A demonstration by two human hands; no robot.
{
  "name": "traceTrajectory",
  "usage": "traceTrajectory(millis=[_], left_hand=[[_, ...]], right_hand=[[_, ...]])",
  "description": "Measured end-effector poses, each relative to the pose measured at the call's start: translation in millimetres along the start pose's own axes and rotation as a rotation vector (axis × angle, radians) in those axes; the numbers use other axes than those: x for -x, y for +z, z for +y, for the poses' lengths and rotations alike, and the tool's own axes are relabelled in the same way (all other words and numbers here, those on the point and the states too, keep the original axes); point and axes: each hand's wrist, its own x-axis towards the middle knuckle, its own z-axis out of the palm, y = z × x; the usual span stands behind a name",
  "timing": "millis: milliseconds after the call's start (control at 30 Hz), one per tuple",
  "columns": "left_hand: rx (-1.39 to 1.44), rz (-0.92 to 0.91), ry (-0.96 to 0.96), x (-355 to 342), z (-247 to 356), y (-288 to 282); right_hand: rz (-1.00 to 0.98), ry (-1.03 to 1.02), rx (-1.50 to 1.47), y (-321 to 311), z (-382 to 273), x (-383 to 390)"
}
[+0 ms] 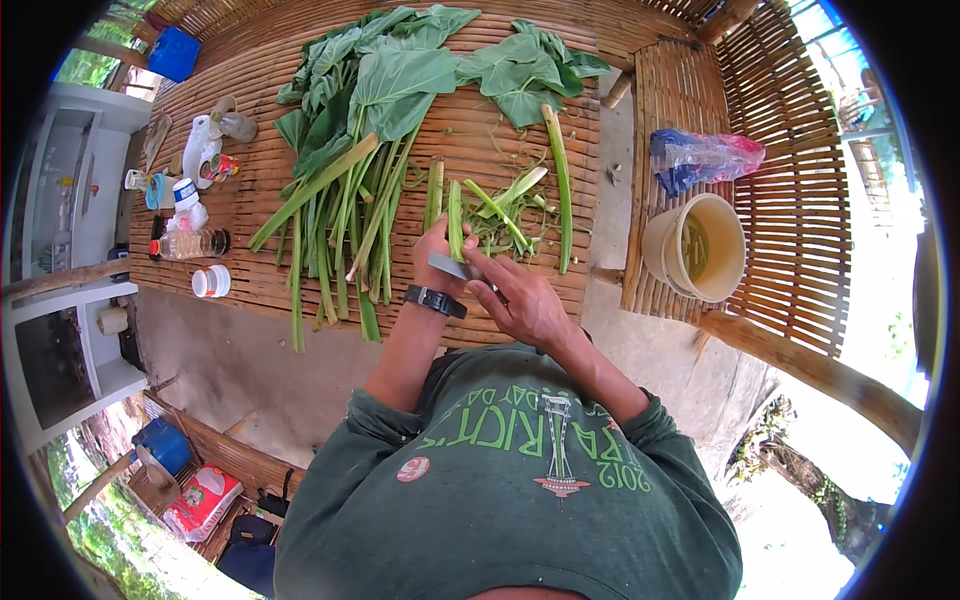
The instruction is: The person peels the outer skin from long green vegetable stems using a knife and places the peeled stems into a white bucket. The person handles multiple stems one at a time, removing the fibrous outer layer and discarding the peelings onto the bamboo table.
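My left hand grips a cut green stalk at the table's near side, with another stalk segment upright behind it. My right hand is closed on a knife, whose blade lies against the lower end of the held stalk; its handle is mostly hidden. Just beyond my hands are peelings and stalk pieces. A long stalk lies to their right, and a bundle of leafy stalks to their left, with big leaves at the far end.
The slatted bamboo table holds jars, bottles and cans at left. On the right bench stand a cream bucket with green pieces inside and a plastic bag. A blue container is far left; wooden rails edge the right.
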Motion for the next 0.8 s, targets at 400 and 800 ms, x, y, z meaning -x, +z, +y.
traceTrajectory(millis=[400,800], left_hand=[[0.026,-0.199,-0.103,12,10,-20],[-0.015,-0.133,-0.035,13,11,-10]], right_hand=[[0.537,0.348,-0.242,-59,42,-28],[0.188,0.262,0.052,-35,33,-8]])
